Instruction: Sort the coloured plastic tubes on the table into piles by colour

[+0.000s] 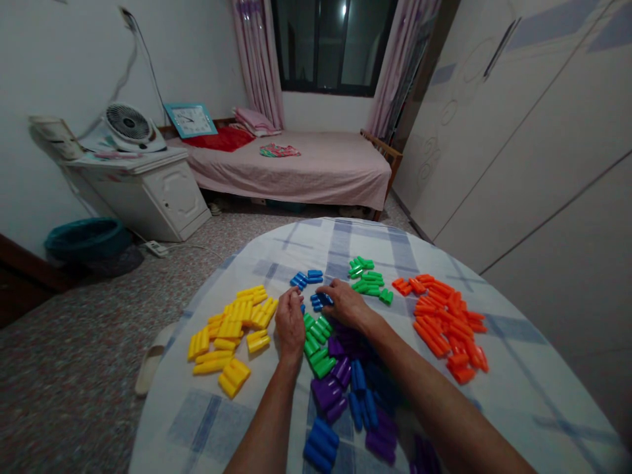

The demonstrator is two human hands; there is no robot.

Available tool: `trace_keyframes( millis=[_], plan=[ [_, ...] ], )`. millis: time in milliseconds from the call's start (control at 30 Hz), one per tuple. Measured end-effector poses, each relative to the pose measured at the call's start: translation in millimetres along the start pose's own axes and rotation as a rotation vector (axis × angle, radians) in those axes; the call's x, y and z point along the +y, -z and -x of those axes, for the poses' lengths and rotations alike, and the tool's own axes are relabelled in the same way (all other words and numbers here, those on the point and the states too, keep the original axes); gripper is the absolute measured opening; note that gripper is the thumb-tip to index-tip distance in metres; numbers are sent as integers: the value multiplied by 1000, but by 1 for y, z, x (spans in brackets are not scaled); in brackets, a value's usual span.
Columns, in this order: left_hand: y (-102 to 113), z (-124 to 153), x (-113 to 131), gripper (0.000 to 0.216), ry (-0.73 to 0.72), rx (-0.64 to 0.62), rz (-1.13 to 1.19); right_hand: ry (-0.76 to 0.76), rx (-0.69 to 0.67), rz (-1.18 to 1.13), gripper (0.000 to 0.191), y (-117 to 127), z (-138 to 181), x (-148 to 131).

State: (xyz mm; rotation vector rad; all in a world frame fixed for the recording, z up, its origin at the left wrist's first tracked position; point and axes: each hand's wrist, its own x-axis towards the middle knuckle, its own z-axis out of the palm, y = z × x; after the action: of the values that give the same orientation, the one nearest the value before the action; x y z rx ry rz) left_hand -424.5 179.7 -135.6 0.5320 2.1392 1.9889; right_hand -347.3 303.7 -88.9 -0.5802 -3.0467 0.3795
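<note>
The right grip (336, 299) is nearly closed on blue pieces (320, 301); I can't tell if the left grip (290, 321) beside it holds any. They look light, hard, slippery: pinch the sides.

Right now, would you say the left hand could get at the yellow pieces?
Probably yes: the left hand is close beside the yellow pieces, with only tablecloth showing between them.

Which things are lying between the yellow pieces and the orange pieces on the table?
In the head view, blue pieces, green pieces and purple pieces lie between them; the left hand and right hand are also in this stretch.
</note>
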Motion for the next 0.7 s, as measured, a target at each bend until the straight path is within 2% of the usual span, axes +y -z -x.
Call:
trace_keyframes(
  millis=[133,333,500,600,700],
  plan=[
    [0,0,-2,34,18,8,9,-6,-13,-10,45,2,0,0],
    [0,0,-2,35,6,5,32,44,56,-47,42,0,6,6],
    [0,2,3,38,14,35,53,69,133,-77,43,2,-11,4],
    [0,2,3,39,25,55,70,43,226,-136,53,9,-23,-4],
    [0,1,1,42,33,76,86,56,296,-164,65,17,-20,-9]
  ],
)
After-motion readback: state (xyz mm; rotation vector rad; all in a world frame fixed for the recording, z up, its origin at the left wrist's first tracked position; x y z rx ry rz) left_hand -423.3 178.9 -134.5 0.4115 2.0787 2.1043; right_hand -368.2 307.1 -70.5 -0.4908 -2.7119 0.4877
